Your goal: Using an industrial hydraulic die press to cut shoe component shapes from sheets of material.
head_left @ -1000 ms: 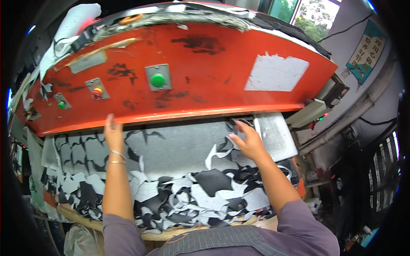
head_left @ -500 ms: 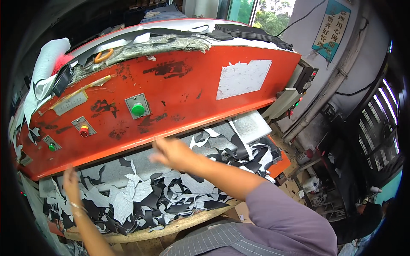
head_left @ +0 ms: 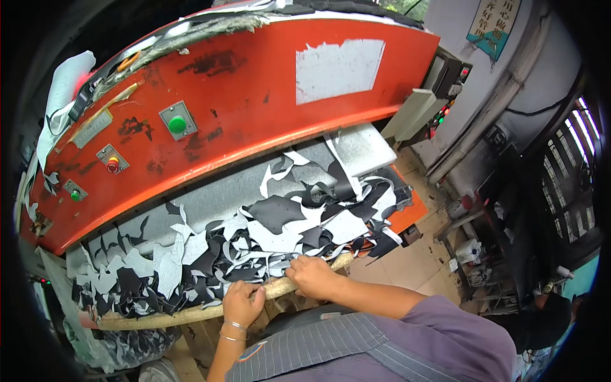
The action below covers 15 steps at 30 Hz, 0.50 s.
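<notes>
A thick heap of black and white sheet-material scraps [head_left: 275, 215] lies along the front of the grey work bed [head_left: 210, 202], spilling against its pale wooden front edge [head_left: 210, 313]. At that edge my left hand [head_left: 244, 303] is closed, its thumb toward the right and a bracelet on the wrist. Just to its right, my right hand [head_left: 310, 277] is also closed, knuckles up, at the near side of the heap. The fingertips of both hands are curled out of sight, and what they grip cannot be made out.
Behind the bed rises a red machine beam [head_left: 254, 83] with a green button [head_left: 177, 125] and a red stop button [head_left: 112, 165]. A white slab [head_left: 363, 149] sits at the bed's right end. A clear plastic bag of scraps [head_left: 121, 347] hangs at lower left.
Both hands have come back from beside the red beam to the bed's front edge and closed there. Some scraps have shifted toward the front, and the view has tilted down.
</notes>
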Tool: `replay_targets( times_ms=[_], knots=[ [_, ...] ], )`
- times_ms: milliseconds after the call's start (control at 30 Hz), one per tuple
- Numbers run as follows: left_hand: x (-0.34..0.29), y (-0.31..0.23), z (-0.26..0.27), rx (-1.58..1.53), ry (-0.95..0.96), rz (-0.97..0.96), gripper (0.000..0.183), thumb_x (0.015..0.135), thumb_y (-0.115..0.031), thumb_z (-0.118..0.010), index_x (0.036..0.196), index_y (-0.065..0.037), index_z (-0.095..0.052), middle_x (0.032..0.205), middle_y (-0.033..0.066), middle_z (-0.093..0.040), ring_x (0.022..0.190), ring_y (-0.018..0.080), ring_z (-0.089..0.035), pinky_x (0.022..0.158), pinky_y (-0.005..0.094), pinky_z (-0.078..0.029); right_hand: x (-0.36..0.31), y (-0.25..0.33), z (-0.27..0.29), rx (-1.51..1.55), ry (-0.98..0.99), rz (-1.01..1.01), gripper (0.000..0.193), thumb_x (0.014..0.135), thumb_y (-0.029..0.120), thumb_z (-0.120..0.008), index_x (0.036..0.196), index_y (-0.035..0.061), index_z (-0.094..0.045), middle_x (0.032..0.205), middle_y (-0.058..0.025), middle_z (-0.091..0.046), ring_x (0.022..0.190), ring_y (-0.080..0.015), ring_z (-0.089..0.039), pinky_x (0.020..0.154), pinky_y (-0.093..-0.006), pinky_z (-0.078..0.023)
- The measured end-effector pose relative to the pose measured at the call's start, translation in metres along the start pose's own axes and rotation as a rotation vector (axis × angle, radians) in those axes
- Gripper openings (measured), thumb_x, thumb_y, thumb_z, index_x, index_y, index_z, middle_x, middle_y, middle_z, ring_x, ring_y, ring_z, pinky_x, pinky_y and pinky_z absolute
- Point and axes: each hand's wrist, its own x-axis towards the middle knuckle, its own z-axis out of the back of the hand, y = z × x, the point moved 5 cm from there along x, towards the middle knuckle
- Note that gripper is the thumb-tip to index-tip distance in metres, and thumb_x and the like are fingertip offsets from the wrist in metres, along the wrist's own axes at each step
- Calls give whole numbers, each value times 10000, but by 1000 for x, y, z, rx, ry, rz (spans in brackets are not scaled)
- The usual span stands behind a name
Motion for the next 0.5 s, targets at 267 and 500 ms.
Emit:
replay_targets(
  times_ms=[267, 500],
  knots=[
    [54, -15, 8, 1, 283, 49, 268, 776, -334, -689, 688, -83, -722, 626, 112, -622, 553, 295, -599, 538, 381, -484, 15, -58, 15, 552, 398, 43, 432, 753, 408, -692, 1017, 68, -652, 931, -159, -668, 898, -345, -637, 795, -436, -499],
    [161, -44, -26, 118, -90, -198, 645, 655, -270, -796, 1206, -52, -541, 1137, 149, -540, 1041, 344, -495, 894, 433, -391, 136, -276, 107, 107, -222, -373, 696, 723, 499, -721, 1269, 117, -522, 1268, -190, -519, 1199, -356, -454, 974, -430, -418]
  ],
)
